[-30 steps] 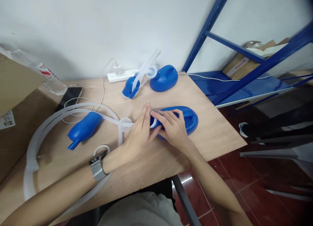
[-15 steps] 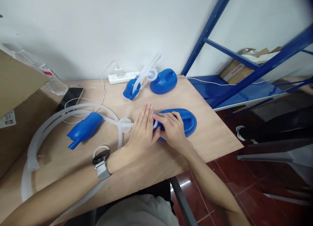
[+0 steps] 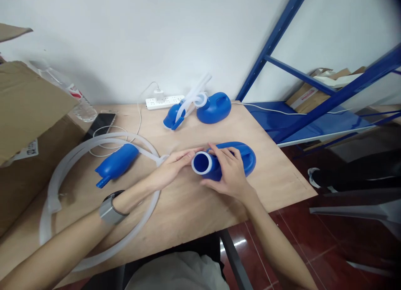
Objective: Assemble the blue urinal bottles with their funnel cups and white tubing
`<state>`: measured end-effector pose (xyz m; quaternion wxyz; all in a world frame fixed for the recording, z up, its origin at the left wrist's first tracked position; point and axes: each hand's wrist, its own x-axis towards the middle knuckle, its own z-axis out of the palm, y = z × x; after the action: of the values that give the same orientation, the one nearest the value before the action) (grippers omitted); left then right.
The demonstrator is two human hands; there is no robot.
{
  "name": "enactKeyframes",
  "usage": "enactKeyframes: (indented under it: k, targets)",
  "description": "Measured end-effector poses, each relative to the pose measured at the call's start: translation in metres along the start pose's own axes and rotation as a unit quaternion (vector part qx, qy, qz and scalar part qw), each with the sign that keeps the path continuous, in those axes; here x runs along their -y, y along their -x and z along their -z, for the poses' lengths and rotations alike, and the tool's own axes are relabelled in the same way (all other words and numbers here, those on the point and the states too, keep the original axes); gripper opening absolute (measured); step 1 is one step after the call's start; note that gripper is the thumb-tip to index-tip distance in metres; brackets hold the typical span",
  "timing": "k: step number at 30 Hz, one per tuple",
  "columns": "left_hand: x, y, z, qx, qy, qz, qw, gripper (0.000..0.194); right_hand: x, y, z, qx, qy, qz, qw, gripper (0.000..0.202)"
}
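Note:
A blue bottle (image 3: 249, 160) lies on the wooden table with its open, white-rimmed mouth toward the left. My right hand (image 3: 230, 166) is wrapped over its neck and body. Beside the mouth is my left hand (image 3: 177, 164), palm turned inward, its fingertips at the rim; whether it holds a small part is hidden. A translucent hose (image 3: 150, 210) loops across the table, one part passing behind my left wrist, with a translucent round piece (image 3: 161, 159) near the hand. The blue funnel-like part (image 3: 117, 161) lies inside the loop.
Near the wall are a second blue bottle (image 3: 216, 110), another blue part (image 3: 172, 116) with coiled tube, and a power strip (image 3: 164, 102). A phone (image 3: 99, 125), plastic bottle (image 3: 83, 106) and cardboard box (image 3: 34, 102) stand left. Blue shelving (image 3: 288, 118) rises right; a person's leg shows beyond.
My left hand has pulled back from the bottle's neck and turned on its side, uncovering the open mouth. My right hand stays on the bottle. The view has shifted slightly.

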<state>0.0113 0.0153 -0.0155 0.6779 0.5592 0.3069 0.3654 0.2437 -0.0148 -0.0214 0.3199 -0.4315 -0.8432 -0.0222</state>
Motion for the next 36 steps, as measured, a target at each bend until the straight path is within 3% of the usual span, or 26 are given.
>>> enactKeyframes:
  k: [3,6,8,16,21,27,31,36]
  targets:
    - [0.002,-0.005,-0.002,0.025,0.078,0.039,0.996,0.054,0.012,-0.001,0.001,0.004,-0.03,-0.051,0.998,0.07]
    - [0.01,-0.007,-0.008,-0.005,0.142,0.07,0.987,0.055,0.025,-0.005,-0.003,-0.031,-0.029,-0.141,0.989,0.05]
    - [0.014,-0.006,-0.012,-0.029,0.168,0.078,0.982,0.054,0.031,-0.006,-0.008,-0.05,-0.022,-0.166,0.985,0.041]
    - [0.016,-0.001,-0.031,-0.124,0.189,0.042,0.973,0.047,0.037,-0.008,-0.018,-0.063,0.029,-0.135,0.988,0.043]
    - [0.022,-0.004,-0.04,-0.17,0.212,0.026,0.962,0.046,0.039,-0.009,-0.017,-0.064,0.018,-0.152,0.986,0.042]
    - [0.03,0.0,-0.045,-0.173,0.278,0.054,0.944,0.043,0.035,-0.008,-0.012,-0.062,-0.009,-0.145,0.987,0.042]
    - [0.03,0.008,-0.045,-0.167,0.3,0.068,0.937,0.031,0.035,-0.007,-0.015,-0.082,0.008,-0.14,0.987,0.048]
    - [0.032,0.012,-0.046,-0.17,0.302,0.073,0.935,0.031,0.039,-0.01,-0.018,-0.094,0.011,-0.158,0.983,0.037]
